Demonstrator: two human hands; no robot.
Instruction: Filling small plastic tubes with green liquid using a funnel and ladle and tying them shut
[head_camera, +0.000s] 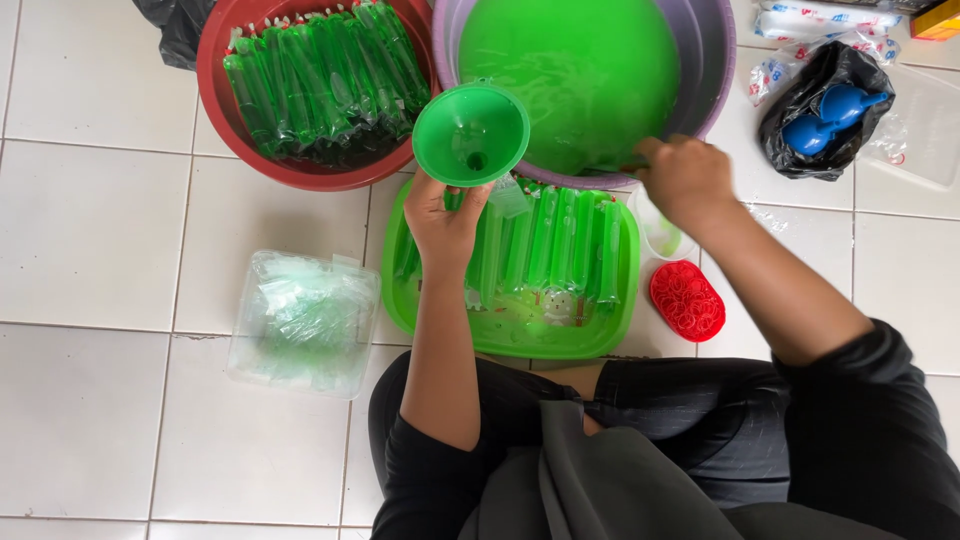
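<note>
filling thin bags with green liquid, well underway on the tiled floor.

left hand (445, 222) gripping green funnel (471, 133) with a clear bag (508, 196) under it, above the green tray (520, 335); right hand (683, 177) closed on a barely visible tool at the purple basin (712, 70) rim. red basin (215, 90) heaped with filled tubes (325, 80), tray holding a row more; basin of liquid nearly full, clear box of empty bags (305, 320) left, red tub of rubber bands (687, 300) right.

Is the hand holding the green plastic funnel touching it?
Touching. The head view shows the left hand with its fingers wrapped around the stem under the green plastic funnel.
</note>
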